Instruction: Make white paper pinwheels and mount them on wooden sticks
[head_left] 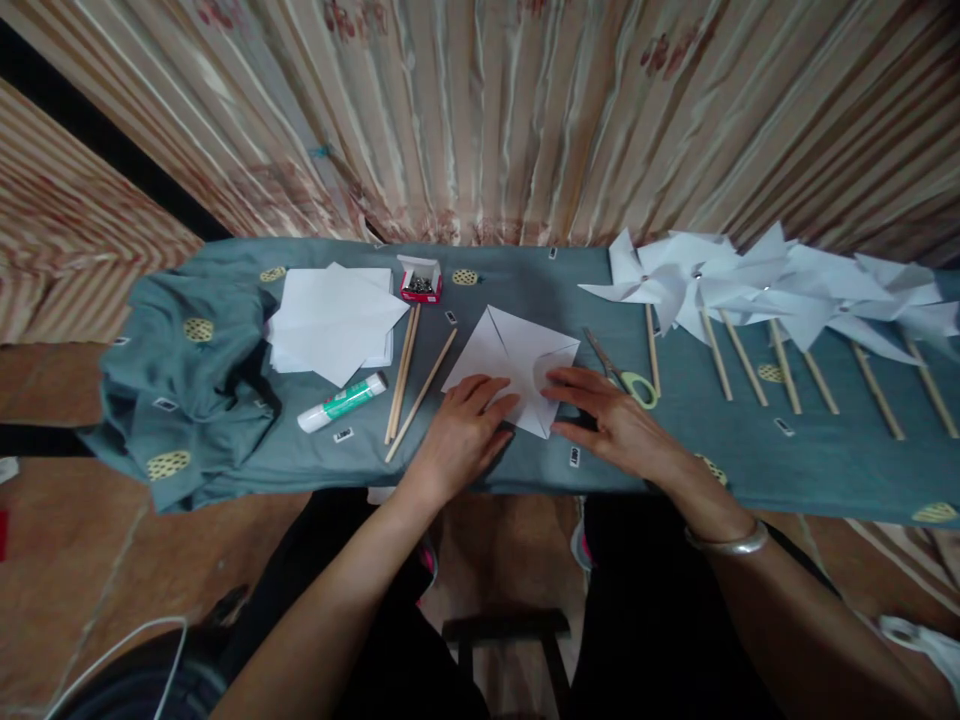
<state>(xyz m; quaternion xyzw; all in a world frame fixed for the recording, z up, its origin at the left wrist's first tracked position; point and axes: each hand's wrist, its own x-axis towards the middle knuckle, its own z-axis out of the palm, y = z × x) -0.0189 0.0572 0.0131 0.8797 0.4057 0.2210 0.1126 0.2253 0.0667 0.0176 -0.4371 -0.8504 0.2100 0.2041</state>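
Note:
A square sheet of white paper with diagonal slits running in from its corners lies before me on the cloth. My left hand rests on its lower left part, fingers stretched out over the paper. At the right side, my right hand touches the sheet with its fingertips, thumb and fingers apart. The paper curves up beside those fingertips. Scissors with yellow-green handles lie just beyond my right hand. Left of the sheet are several thin wooden sticks.
A green-and-white glue stick lies below a stack of white paper. Behind the sticks stands an open red box of small metal pins. Several white paper pinwheels on sticks cover the table's right side. Bunched cloth lies left.

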